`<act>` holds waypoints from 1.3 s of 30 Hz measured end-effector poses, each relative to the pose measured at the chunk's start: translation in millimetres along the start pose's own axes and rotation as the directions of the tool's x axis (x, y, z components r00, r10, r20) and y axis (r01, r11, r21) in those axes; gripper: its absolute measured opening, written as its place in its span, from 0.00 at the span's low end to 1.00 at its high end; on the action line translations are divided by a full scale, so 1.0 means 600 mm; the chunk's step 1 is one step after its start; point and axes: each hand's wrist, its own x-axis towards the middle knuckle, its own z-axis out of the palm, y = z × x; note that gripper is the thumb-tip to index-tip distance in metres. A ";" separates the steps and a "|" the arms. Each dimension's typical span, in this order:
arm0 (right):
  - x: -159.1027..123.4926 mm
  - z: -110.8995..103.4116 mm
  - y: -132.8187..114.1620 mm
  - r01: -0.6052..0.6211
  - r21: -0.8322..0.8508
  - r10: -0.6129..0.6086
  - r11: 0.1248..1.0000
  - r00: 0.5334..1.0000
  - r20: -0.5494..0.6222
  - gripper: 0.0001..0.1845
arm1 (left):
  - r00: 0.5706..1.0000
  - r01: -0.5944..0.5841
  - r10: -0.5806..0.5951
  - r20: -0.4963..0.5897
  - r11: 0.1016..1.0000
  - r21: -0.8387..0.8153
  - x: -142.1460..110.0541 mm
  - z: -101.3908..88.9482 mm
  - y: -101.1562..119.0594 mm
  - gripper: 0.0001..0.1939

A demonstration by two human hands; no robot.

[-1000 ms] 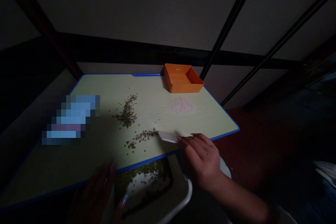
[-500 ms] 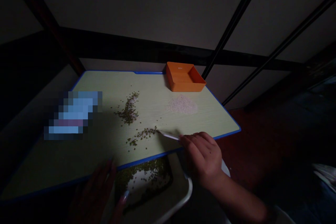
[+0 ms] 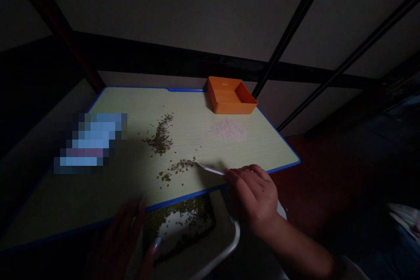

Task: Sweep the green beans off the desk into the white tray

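Note:
My right hand (image 3: pixel 254 194) is closed on a slim white stick-like tool (image 3: pixel 212 170), too dim to name more exactly. The tool's tip rests at the right end of a small strip of green beans mixed with white grains (image 3: pixel 180 166). Low on the left, my left hand (image 3: pixel 123 232) is in deep shadow, its thumb over the left side of a white tub (image 3: pixel 234 232) and its fingers near the table edge. Green beans (image 3: pixel 193 208) lie inside this tub, just below the tabletop. A larger mixed pile of beans and grains (image 3: pixel 159 138) is farther back.
A heap of white grains (image 3: pixel 228 130) lies on the right of the pale blue-edged table (image 3: pixel 131 100). Behind it stands an orange open box (image 3: pixel 232 108). A blurred-out bright screen-like object (image 3: pixel 93 142) is on the left. A wall (image 3: pixel 164 8) rises behind the table.
The view shifts very slightly. Both hands, the white tool and the piles look almost the same as before.

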 end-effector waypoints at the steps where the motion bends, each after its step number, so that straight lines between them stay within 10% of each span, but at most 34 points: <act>1: 0.000 0.000 0.000 0.000 -0.002 0.000 1.000 1.000 0.001 0.12 | 1.000 -0.008 0.008 -0.004 1.000 0.000 -0.001 0.000 0.000 0.38; 39: 0.009 0.030 0.007 0.090 -0.084 -0.086 0.992 0.995 0.057 0.11 | 0.999 0.029 -0.028 0.025 0.998 -0.057 0.000 0.005 -0.010 0.40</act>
